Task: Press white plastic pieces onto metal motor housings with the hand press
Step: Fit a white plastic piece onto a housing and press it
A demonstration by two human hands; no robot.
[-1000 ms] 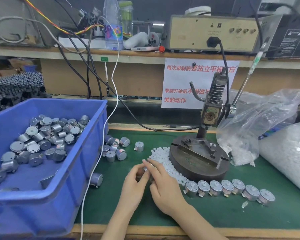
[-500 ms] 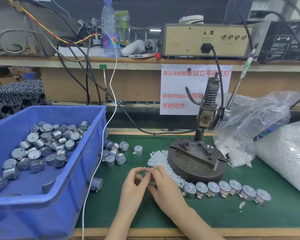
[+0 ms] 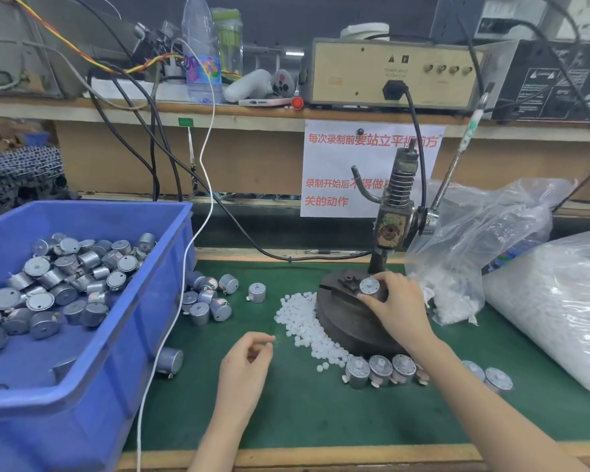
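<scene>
**Housing now on the press base, hands parted**

- Half a second ago both hands met over the green-matted worktop [image 3: 321, 413], working one housing between them. Now they are well apart.
- Right hand [image 3: 397, 308] has moved up onto the round dark metal base [image 3: 348, 325] of the hand press [image 3: 394, 212]. Its fingers curl round a silver round metal motor housing [image 3: 369, 286], which sits flat-face up on the base fixture, below the press column.
- Left hand [image 3: 249, 359] hovers over the mat, fingers loosely curled, thumb and forefinger nearly together. Cannot tell whether they pinch a white piece.
- Heap of small white plastic pieces [image 3: 304, 321] lies against the base's left front edge, unchanged.
- Row of silver housings [image 3: 380, 369] stands just in front of the base; the right forearm now crosses it.
- Blue plastic bin [image 3: 82, 420] of housings sits at left, with loose housings [image 3: 206, 298] beside it.
</scene>
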